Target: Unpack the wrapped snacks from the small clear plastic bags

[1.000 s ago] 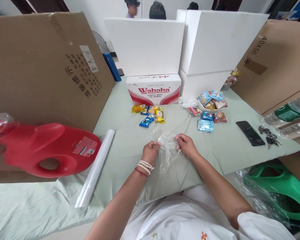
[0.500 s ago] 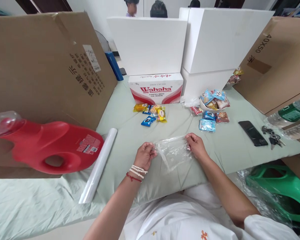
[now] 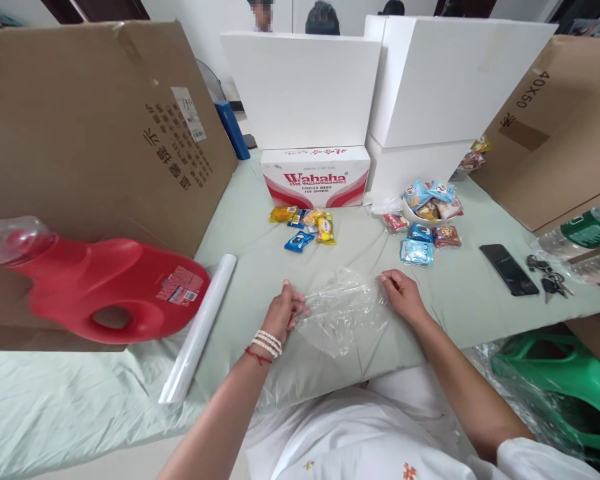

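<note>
A thin, see-through plastic bag (image 3: 343, 313) is spread between my hands, low over the front of the table. My left hand (image 3: 283, 312) has the bag's left edge among its fingers, with the thumb raised away from them. At the upper right corner, my right hand (image 3: 401, 293) pinches the plastic between thumb and fingertips. Beyond the bag lie several small wrapped snacks (image 3: 325, 229) in yellow, orange and blue. More snack packets (image 3: 417, 253) lie to the right, beside a white bowl (image 3: 416, 217) heaped with others.
A red jug (image 3: 115, 290) and a white roll (image 3: 199, 330) are at left. Behind stand a Wahaha carton (image 3: 316, 188) and white boxes (image 3: 430, 80). A phone (image 3: 509, 269), keys (image 3: 549, 277) and plastic bottles (image 3: 585, 230) are at right. Large cardboard boxes (image 3: 80, 133) flank the table.
My hands have moved slightly apart, spreading the bag wider. My left thumb has lifted from the fingers. The view has shifted a little.
</note>
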`<state>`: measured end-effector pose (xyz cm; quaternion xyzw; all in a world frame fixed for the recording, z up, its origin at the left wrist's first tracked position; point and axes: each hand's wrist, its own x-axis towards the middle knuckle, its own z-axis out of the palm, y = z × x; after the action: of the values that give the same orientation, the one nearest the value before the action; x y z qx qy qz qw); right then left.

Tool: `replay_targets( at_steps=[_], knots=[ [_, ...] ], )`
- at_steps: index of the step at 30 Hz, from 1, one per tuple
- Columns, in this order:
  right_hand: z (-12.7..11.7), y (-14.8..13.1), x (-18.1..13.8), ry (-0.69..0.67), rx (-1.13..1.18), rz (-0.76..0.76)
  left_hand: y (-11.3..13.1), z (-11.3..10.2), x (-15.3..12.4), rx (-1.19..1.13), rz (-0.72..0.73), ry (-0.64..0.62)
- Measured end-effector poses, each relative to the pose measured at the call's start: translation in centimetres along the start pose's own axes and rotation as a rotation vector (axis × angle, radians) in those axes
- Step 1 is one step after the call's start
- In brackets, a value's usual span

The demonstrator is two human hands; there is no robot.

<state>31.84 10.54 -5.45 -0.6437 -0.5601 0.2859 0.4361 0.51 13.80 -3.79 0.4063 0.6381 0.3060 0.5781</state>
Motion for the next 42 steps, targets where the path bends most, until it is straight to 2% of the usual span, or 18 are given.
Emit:
replay_targets(
  at_steps=[2, 4, 6, 10, 15, 19, 21, 24, 25, 27, 29, 31, 33, 35, 37, 39, 41, 42],
  knots=[
    [-0.9, -0.3, 0.8, -0.143, -0.038, -0.023, 0.4, 0.3, 0.6, 0.084, -0.044, -0.135],
    [-1.8, -0.9, 1.9, -0.295, -0.043, 0.0, 1.0, 0.8, 0.9, 0.143, -0.012, -0.19],
    [-2.1, -1.6, 3.1, -0.321, -0.014, 0.009, 1.4, 1.5, 0.9, 0.143, 0.053, -0.207],
    [0.3, -3.0, 5.1, -0.194, 0.071, -0.026, 1.7, 2.8, -0.2, 0.142, 0.226, -0.216],
    [3.4, -3.1, 5.9, -0.432, 0.182, -0.012, 1.1, 1.9, -1.1, 0.117, 0.402, -0.22],
    [3.3, -2.5, 5.7, -0.32, 0.432, 0.086, 0.2, 0.6, -0.6, -0.031, 0.406, -0.052],
    [3.1, -2.2, 5.7, -0.243, 0.465, 0.161, -0.2, 0.2, 0.0, -0.13, 0.386, 0.03],
    [3.2, -1.3, 6.0, -0.132, 0.359, 0.224, -0.7, -0.3, 1.2, -0.196, 0.313, 0.122],
    [3.3, -1.0, 6.2, -0.088, 0.307, 0.233, -0.7, -0.6, 1.5, -0.181, 0.284, 0.185],
    [3.6, -0.3, 6.5, -0.01, 0.196, 0.241, -0.6, -1.2, 1.9, -0.094, 0.28, 0.405],
    [3.8, 0.3, 6.9, 0.036, 0.093, 0.243, -0.2, -1.6, 1.7, 0.06, 0.394, 0.667],
    [4.1, 0.6, 7.2, 0.046, 0.012, 0.235, 0.5, -1.4, 0.9, 0.269, 0.616, 0.778],
    [4.2, 0.6, 7.5, 0.033, -0.056, 0.209, 1.1, -0.6, -0.1, 0.525, 0.834, 0.648],
    [4.0, 0.4, 7.8, 0.014, -0.136, 0.163, 1.2, 0.4, -0.7, 0.793, 0.925, 0.39],
    [3.4, 0.2, 8.2, 0.008, -0.223, 0.121, 0.5, 0.8, -0.7, 1.007, 0.85, 0.171],
    [2.2, 0.3, 8.5, 0.011, -0.301, 0.102, -0.6, 0.2, -0.5, 1.116, 0.712, 0.029],
    [1.0, 0.6, 8.6, 0.005, -0.357, 0.098, -1.4, -1.1, -0.6, 1.094, 0.656, -0.035],
    [0.5, 0.8, 8.6, -0.002, -0.375, 0.097, -1.4, -1.7, -0.7, 1.045, 0.677, -0.02]
  ],
)
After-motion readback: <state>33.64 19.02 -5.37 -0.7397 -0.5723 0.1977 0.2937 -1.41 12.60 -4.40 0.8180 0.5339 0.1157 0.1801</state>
